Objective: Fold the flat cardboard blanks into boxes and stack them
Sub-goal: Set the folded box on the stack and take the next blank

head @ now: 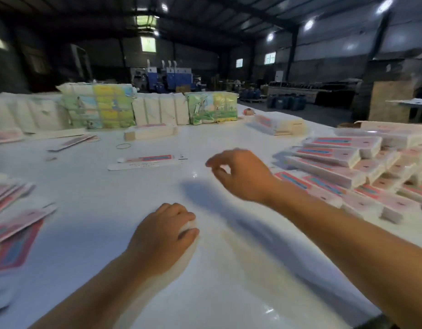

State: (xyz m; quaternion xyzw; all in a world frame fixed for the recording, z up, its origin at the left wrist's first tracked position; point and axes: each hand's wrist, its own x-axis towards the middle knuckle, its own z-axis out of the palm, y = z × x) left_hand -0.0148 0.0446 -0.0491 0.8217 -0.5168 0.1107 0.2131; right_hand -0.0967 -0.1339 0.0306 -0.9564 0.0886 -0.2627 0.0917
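Note:
My left hand [163,233] lies on the white table [110,191] near its front, fingers curled round a small white object [189,225] that is too blurred to name. My right hand [240,173] hovers above the table's middle with loosely curled fingers and holds nothing. A single flat pink-and-blue blank [146,161] lies beyond both hands. Flat blanks [13,224] fan out at the left edge. Folded pink boxes [342,167] sit stacked in rows at the right.
Wrapped bundles [98,108] and white packs [160,110] line the table's far side. A rubber band [123,146] lies near a closed box [149,132]. More boxes [276,124] rest at the far right. A dim warehouse with machines lies behind.

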